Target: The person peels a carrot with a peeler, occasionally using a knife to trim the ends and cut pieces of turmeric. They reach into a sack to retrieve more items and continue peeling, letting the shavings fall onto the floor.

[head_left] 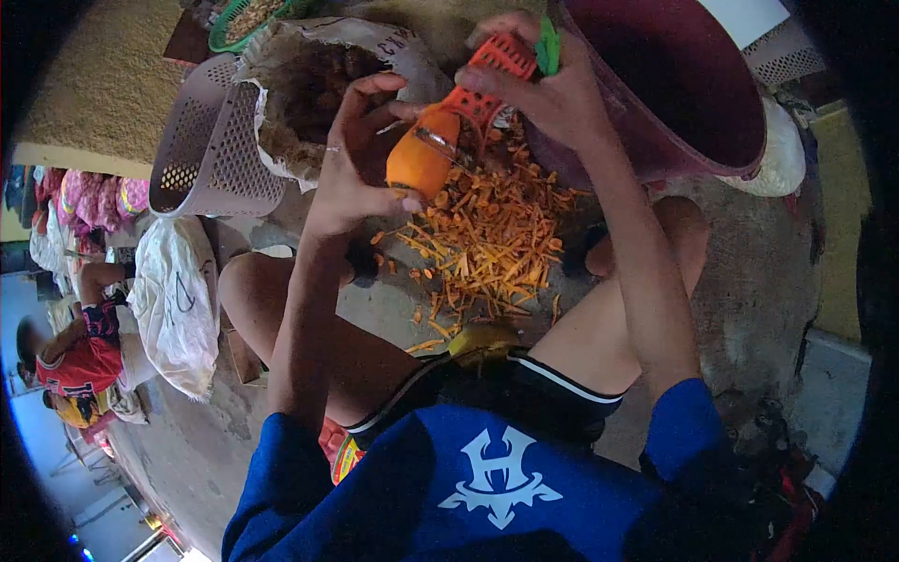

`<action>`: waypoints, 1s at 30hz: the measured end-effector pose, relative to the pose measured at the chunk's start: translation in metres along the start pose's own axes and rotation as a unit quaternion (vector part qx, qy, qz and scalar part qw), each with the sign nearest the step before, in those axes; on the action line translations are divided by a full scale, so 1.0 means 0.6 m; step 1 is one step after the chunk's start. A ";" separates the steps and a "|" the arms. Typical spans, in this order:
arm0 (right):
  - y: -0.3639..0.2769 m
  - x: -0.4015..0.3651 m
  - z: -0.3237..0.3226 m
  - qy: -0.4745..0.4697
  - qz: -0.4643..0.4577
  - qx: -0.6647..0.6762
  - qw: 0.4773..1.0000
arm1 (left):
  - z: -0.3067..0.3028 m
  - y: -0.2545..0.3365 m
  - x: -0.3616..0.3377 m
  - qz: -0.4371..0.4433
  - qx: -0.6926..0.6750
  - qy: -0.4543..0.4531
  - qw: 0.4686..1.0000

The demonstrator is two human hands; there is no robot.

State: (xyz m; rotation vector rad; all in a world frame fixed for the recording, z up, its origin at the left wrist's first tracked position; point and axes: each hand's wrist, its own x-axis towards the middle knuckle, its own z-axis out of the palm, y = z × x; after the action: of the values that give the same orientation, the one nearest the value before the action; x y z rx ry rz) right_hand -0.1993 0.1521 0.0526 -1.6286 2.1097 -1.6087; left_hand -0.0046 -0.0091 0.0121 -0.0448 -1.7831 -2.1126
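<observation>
My left hand grips a thick peeled carrot, its fingers and thumb spread around the far and near ends. In my right hand is a red plastic peeler with a perforated body; its metal blade lies against the carrot's upper right side. A small green piece shows beside my right fingers. Beneath both hands a heap of orange peelings and cut carrot bits covers the floor between my legs.
An open sack of dark produce stands beyond my left hand, with a lilac perforated basket beside it. A large maroon tub is at the upper right. A white sack and a seated person are at left.
</observation>
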 end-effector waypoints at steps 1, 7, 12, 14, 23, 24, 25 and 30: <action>0.015 0.003 0.001 0.026 0.035 0.048 0.998 | -0.001 -0.005 -0.003 0.020 -0.004 -0.002 1.000; 0.091 0.013 -0.017 0.121 0.089 -0.013 0.989 | -0.004 0.000 -0.009 0.010 -0.211 0.028 0.977; 0.078 -0.005 0.001 0.047 0.080 -0.103 0.990 | 0.006 -0.010 0.002 -0.028 -0.281 0.080 0.956; 0.076 -0.004 0.004 0.026 0.019 -0.131 0.991 | 0.005 -0.014 0.000 -0.021 -0.239 0.125 0.963; 0.031 -0.032 0.049 -0.104 -0.035 -0.157 0.982 | -0.005 -0.027 -0.005 -0.062 -0.263 0.096 0.958; 0.020 -0.031 0.049 -0.105 -0.035 -0.156 0.982 | -0.003 -0.027 -0.005 -0.057 -0.241 0.109 0.963; 0.010 -0.028 0.046 -0.142 -0.002 -0.133 0.981 | -0.002 -0.028 -0.005 -0.052 -0.219 0.122 0.967; 0.016 -0.035 0.060 -0.161 0.030 -0.124 0.979 | 0.012 -0.019 -0.005 -0.042 -0.174 0.126 0.976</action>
State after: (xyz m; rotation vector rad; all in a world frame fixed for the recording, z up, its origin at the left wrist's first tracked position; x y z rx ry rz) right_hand -0.1765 0.1418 0.0181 -1.7304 2.2244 -1.0120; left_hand -0.0070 0.0001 0.0019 0.2011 -1.2799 -2.3465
